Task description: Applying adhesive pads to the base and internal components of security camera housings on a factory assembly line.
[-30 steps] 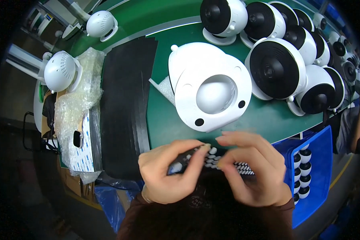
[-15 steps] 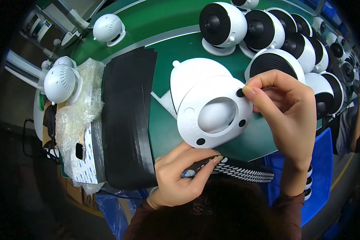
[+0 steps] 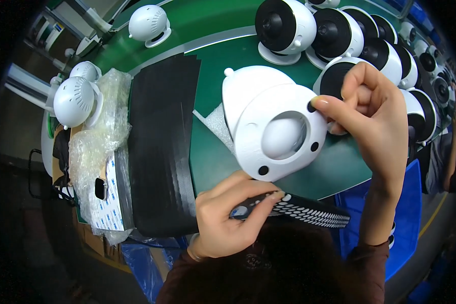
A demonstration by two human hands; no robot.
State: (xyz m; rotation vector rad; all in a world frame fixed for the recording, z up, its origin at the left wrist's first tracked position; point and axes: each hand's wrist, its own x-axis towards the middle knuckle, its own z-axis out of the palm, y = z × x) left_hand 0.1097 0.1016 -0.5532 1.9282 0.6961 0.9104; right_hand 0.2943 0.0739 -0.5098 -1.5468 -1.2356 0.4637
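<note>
White lamp (image 3: 261, 104) lay tilted in the middle of the frame, its flat ring-shaped base turned up toward the viewer and its round body partly showing through the hole. Three black dots (image 3: 264, 170) sat on the base: one at its lower edge, one at its right and one at its upper right. The right hand (image 3: 372, 109) reached in from the right of the frame with its thumb tip on the upper-right dot; the forefinger was bent and stood apart from the thumb, and whether the other fingers of that grip had hold of the base could not be told. Lower in the frame, the left hand (image 3: 235, 215) kept a closed grip, thumb against fingers, on a dark strip (image 3: 316, 217) bearing rows of white spots, which stretched toward the lower right. All this was over a green surface (image 3: 339, 175), with a pale piece of foam (image 3: 219, 126) just beside the lamp on its left. Black sheets (image 3: 162, 147) lay stacked left of centre, next to crumpled bubble wrap (image 3: 99, 147). More lamps (image 3: 283, 28) with black fronts crowded the upper right, and a blue bin (image 3: 404, 218) stood at the lower right.
</note>
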